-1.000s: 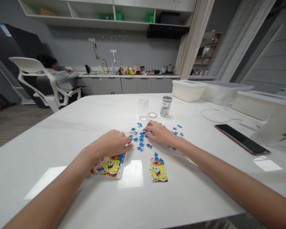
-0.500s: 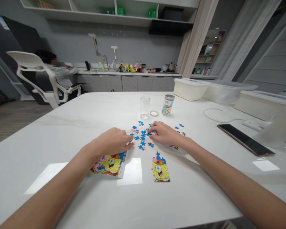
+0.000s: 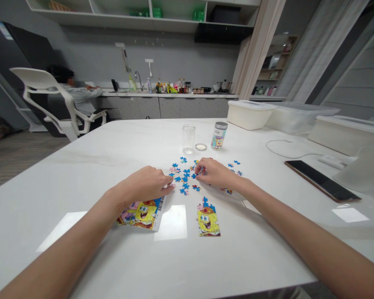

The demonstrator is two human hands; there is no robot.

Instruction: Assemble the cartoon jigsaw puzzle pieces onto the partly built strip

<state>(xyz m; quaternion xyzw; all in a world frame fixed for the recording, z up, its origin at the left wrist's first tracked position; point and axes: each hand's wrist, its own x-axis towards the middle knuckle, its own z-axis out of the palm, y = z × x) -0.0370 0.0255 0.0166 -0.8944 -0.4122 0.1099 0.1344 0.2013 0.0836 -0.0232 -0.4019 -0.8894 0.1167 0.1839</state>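
My left hand (image 3: 151,182) is closed above the top of a picture card (image 3: 146,214), covering part of it. Its thumb and forefinger come together at a small pinkish puzzle piece (image 3: 173,185). My right hand (image 3: 214,172) is curled in a pinch at the right of the loose pile, with a blue puzzle piece (image 3: 193,176) at its fingertips. Between both hands lie several loose, mostly blue pieces (image 3: 185,179). Nearer me is a partly joined puzzle (image 3: 208,220) showing a yellow cartoon face, with blue pieces along its ragged top.
Behind the pile stand an open clear jar (image 3: 188,139), its lid (image 3: 201,147) and a printed puzzle jar (image 3: 219,136). At right are a phone (image 3: 321,180), a white cable (image 3: 291,155) and lidded bins (image 3: 251,115). A person sits beyond a white chair (image 3: 68,104).
My right fingers have shifted slightly and curled more over the pieces at the pile's right side. My left hand stays nearly still. The whole view has moved a little.
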